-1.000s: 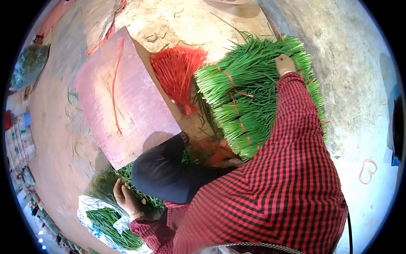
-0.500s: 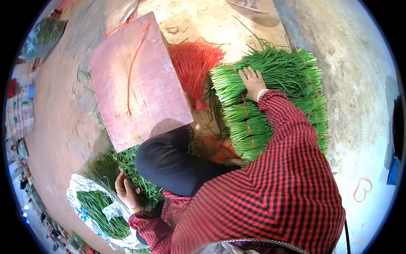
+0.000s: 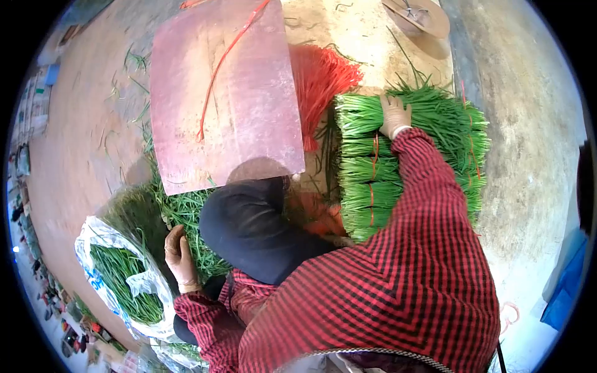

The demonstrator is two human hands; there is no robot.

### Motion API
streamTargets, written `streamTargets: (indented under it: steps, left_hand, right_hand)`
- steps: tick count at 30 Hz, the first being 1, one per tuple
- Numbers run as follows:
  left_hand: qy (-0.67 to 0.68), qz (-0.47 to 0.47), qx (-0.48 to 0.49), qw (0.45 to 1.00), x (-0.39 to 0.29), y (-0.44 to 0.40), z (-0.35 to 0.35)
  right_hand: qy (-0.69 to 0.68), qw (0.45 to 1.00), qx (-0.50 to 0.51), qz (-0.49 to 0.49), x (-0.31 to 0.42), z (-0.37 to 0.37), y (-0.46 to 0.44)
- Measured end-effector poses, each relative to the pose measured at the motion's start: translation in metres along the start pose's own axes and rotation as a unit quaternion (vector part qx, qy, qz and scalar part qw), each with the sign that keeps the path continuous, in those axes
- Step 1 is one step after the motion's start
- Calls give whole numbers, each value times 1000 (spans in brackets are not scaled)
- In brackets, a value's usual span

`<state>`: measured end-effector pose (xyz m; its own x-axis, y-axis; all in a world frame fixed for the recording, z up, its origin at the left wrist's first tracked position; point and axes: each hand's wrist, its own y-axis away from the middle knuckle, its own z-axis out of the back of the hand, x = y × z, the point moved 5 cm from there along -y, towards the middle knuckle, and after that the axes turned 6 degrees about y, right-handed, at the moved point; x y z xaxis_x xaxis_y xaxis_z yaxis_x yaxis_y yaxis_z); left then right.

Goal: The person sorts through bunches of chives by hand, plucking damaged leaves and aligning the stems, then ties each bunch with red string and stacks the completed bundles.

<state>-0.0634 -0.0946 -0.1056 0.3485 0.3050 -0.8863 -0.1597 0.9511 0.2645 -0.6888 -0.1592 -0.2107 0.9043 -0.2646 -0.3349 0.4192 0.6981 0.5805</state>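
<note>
My right hand (image 3: pixel 395 116) lies with its fingers spread on the top bundle of green stalks (image 3: pixel 429 115), near the pale cut ends. Below it, more bundles (image 3: pixel 367 194) are stacked in rows, tied with red strands. My left hand (image 3: pixel 180 256) is at the lower left beside my knee, above loose green leaves (image 3: pixel 193 217); its fingers look loosely apart, and nothing shows in them. A single red strand (image 3: pixel 222 62) rests on the pinkish board (image 3: pixel 249 118). Between board and bundles lies a bunch of red strands (image 3: pixel 317 84).
A white plastic bag (image 3: pixel 93 231) holding green stalks stands left of my left hand. A round tan object (image 3: pixel 429 18) lies at the top right. Scattered leaf scraps (image 3: pixel 135 60) dot the floor on the left, and a blue item (image 3: pixel 567 286) is at the right edge.
My right hand has moved from the leafy side of the top bundle towards its cut ends and now lies flat. The whole view has shifted, while my left hand stays near the loose leaves.
</note>
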Motion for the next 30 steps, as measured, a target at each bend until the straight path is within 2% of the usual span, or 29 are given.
streamTargets:
  steps: [3, 4, 5, 6, 7, 8, 9, 10, 11, 12, 14, 15, 16, 19, 20, 21, 22, 24, 25, 27, 28, 29, 30]
  left_hand:
    - [-13, -18, 24, 999, 0, 2, -2]
    - [9, -28, 21, 999, -3, 3, -4]
    - [-26, -38, 18, 999, -5, 2, -4]
    - [-65, -44, 11, 997, -6, 4, 1]
    - [-86, -49, 6, 995, -8, 7, 4]
    - [-110, -52, -8, 993, -9, 9, 9]
    - [-150, -79, -8, 986, -21, 14, 13]
    - [-146, -50, -24, 988, -26, 20, 21]
    - [-135, -75, -41, 987, -31, 27, 34]
    - [-116, -47, -63, 990, -34, 37, 48]
    - [-183, -73, -105, 975, -33, 59, 87]
    - [-123, -85, -138, 979, -34, 71, 105]
    - [-174, -77, -165, 968, -35, 85, 125]
    - [-89, -86, -274, 954, -15, 134, 177]
    - [-77, -76, -300, 948, -7, 154, 194]
    - [-32, -59, -334, 940, 9, 171, 207]
    - [9, -54, -360, 931, 29, 189, 220]
    - [112, -35, -432, 894, 67, 222, 233]
    - [211, -50, -445, 869, 77, 230, 229]
    - [210, -27, -477, 853, 104, 248, 228]
    - [194, -3, -497, 846, 119, 257, 230]
    - [188, -12, -511, 839, 131, 260, 231]
    - [180, -23, -522, 834, 136, 261, 232]
  right_hand:
    - [-2, 1000, -7, -19, -4, -21, -14]
    - [-6, 999, 32, 5, -4, -10, -8]
    - [-9, 997, 67, 32, -4, 0, -7]
    - [-9, 996, 71, 49, -10, -14, -17]
    - [-16, 995, 77, 58, -1, 15, 4]
    - [-81, 992, -22, 98, -15, -17, -29]
    - [-132, 973, -119, 147, -29, -49, -59]
    - [-251, 948, -141, 135, -20, -23, -49]
    - [-365, 907, -167, 129, -10, 5, -37]
    - [-346, 890, -250, 161, 0, 23, -37]
    - [-488, 804, -240, 243, 44, 75, -4]
    - [-489, 797, -221, 279, 77, 116, 38]
    - [-417, 814, -241, 324, 104, 146, 70]
    - [-361, 811, -278, 367, 162, 180, 92]
    - [-294, 825, -314, 367, 179, 180, 85]
    - [-224, 833, -349, 367, 198, 181, 77]
    - [-216, 830, -355, 374, 212, 183, 71]
    - [-110, 874, -341, 327, 241, 190, 62]
    - [-104, 857, -344, 368, 257, 195, 68]
    - [-66, 900, -291, 319, 286, 203, 76]
    - [-32, 875, -325, 357, 298, 196, 58]
    - [21, 893, -293, 341, 311, 202, 91]
    - [58, 888, -303, 341, 323, 202, 94]
